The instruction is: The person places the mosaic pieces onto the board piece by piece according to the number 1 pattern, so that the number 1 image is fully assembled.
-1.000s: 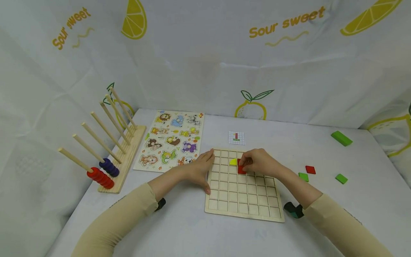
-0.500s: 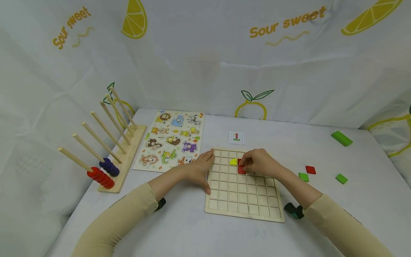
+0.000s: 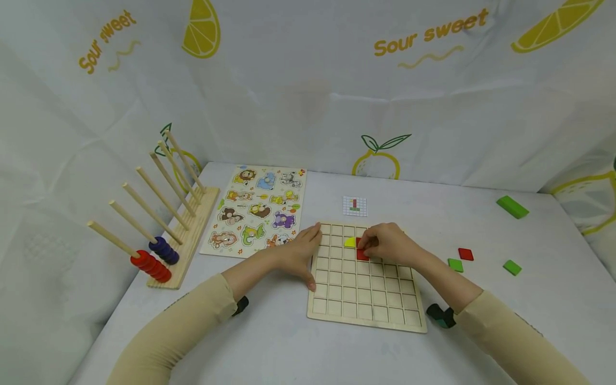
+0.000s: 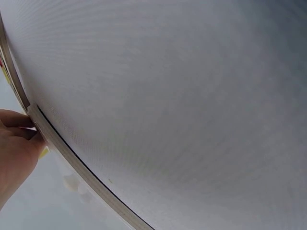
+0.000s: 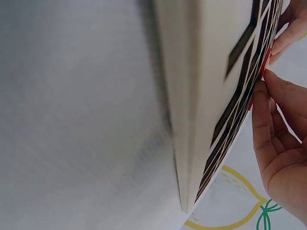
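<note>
Right grip (image 3: 390, 243) pinches flat red tile (image 3: 362, 255); left grip (image 3: 298, 258), fingers spread, touches gridded wooden board (image 3: 349, 293).

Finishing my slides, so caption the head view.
Left hand touches the board, right hand touches red tiles beside a yellow one.

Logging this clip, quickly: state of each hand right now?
Left hand: open, touching the edge of the grid board.
Right hand: closed, pinching a red tile.
</note>
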Motion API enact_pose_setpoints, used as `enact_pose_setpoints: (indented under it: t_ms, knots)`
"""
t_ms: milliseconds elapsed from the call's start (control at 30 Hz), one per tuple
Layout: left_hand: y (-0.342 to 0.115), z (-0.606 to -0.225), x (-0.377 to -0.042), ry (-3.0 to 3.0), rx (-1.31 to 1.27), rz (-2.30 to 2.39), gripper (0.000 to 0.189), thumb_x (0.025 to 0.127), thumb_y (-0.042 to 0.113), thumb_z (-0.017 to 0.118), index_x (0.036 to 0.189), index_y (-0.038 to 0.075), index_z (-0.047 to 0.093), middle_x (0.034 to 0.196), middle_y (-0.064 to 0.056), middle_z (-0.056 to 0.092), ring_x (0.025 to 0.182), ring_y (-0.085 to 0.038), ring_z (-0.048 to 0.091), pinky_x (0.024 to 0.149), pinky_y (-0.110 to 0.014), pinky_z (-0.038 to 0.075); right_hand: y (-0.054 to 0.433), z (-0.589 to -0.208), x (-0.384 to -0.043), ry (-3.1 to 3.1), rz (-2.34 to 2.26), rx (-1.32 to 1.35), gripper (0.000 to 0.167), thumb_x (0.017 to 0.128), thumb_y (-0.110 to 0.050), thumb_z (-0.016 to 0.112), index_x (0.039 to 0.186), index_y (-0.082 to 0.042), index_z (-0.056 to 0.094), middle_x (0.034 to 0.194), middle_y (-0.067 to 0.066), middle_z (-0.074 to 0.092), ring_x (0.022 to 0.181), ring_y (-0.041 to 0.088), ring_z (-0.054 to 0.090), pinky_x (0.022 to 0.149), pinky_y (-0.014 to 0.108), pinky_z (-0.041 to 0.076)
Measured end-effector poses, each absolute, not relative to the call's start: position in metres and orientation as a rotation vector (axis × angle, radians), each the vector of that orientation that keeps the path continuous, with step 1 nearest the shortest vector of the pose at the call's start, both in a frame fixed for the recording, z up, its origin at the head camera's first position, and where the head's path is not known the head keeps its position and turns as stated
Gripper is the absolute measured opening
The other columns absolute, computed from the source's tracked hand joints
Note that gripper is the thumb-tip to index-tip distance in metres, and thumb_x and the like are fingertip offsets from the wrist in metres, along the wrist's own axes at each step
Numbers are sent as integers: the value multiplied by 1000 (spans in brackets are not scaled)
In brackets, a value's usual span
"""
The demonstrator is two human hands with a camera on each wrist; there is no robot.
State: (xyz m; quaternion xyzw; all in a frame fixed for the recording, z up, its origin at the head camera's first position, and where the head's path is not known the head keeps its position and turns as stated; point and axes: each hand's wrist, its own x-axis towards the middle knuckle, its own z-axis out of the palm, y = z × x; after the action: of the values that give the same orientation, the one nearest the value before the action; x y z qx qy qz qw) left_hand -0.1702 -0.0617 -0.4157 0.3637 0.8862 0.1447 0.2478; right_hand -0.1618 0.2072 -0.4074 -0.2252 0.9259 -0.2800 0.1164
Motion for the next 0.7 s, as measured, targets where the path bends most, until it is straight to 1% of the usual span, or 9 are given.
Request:
enact_pose_setpoints:
  t_ms: [267, 433, 533, 700]
  knots:
    - [-62, -414, -169, 2415, 995, 408, 137, 64, 47, 89, 156, -7, 3, 166, -22, -11, 156, -38, -3, 129, -44, 10, 213, -403, -162, 2674, -865, -622, 12, 84, -4, 74, 94, -10, 75, 94, 4, 76, 81, 8, 67, 72, 23, 56]
    - [-62, -413, -169, 2414, 992, 402, 137, 64, 47, 89, 156, -7, 3, 166, -22, -11, 156, -38, -3, 129, -44, 10, 223, -397, -164, 2701, -875, -614, 13, 84, -5, 74, 97, -8, 76, 93, 4, 76, 80, 9, 66, 70, 21, 55]
    - [-62, -412, -169, 2406, 984, 393, 137, 65, 47, 88, 156, -7, 1, 166, -22, -13, 156, -37, -4, 130, -44, 9, 230, -393, -164, 2706, -865, -612, 14, 86, -6, 73, 100, -7, 75, 95, 5, 76, 81, 10, 66, 70, 21, 54]
    - [-62, -412, -169, 2401, 979, 384, 137, 66, 47, 88, 156, -7, 0, 166, -22, -13, 156, -36, -6, 130, -44, 8, 245, -390, -164, 2717, -827, -560, 16, 88, -7, 71, 103, -8, 75, 99, 5, 76, 86, 12, 67, 72, 21, 54]
